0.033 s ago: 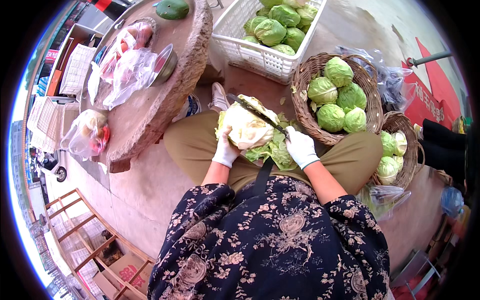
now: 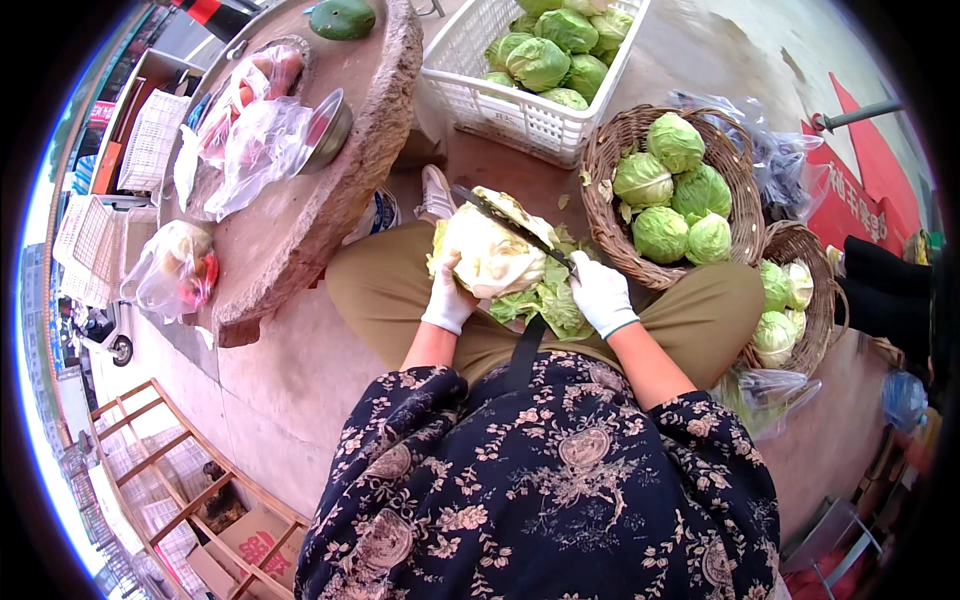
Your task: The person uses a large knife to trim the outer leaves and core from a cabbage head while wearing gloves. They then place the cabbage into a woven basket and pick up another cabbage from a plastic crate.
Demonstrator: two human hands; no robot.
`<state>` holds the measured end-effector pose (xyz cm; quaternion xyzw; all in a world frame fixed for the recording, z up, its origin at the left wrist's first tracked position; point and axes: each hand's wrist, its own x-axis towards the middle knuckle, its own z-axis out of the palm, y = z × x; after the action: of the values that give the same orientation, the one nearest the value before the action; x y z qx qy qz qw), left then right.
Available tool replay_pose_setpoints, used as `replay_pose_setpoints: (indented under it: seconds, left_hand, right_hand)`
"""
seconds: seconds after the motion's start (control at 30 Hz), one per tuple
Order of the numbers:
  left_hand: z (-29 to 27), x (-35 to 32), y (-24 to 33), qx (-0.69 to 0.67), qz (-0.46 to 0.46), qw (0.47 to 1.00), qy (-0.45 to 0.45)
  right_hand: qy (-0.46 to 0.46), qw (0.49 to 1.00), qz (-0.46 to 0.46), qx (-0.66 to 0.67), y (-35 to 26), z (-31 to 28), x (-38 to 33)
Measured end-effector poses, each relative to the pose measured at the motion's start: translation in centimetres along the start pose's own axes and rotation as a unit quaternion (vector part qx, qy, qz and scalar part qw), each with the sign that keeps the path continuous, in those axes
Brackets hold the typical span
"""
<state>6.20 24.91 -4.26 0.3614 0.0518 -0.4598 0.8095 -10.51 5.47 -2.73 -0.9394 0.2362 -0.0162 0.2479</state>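
Pinkish floor (image 2: 290, 390), right fingers (image 2: 584, 272) around knife (image 2: 512, 222) over cabbage (image 2: 488, 258)

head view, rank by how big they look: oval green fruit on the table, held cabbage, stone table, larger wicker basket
1. Stone table
2. Larger wicker basket
3. Held cabbage
4. Oval green fruit

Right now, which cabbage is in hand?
The pale cabbage gripped by the left hand, knife across it; no hand touches those in the crate or baskets.
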Motion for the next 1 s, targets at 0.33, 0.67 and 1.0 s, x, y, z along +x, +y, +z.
replay_pose_setpoints:
  seconds: [0.33, 0.67, 1.0]
  left_hand:
    - [0.6, 1.0, 0.5, 0.052, -0.038, 0.998, 0.012]
    - [1.4, 2.0, -1.6, 0.062, -0.016, 0.998, -0.01]
    - [0.2, 1.7, -3.5, 0.083, -0.057, 0.994, 0.045]
  right_hand:
    - [-0.116, 0.982, 0.144, 0.026, 1.7, -0.8, -2.1]
    - [-0.067, 0.987, 0.148, 0.008, -0.5, -2.3, 0.6]
    - [-0.175, 0.966, 0.182, 0.053, 2.7, -3.5, -0.4]
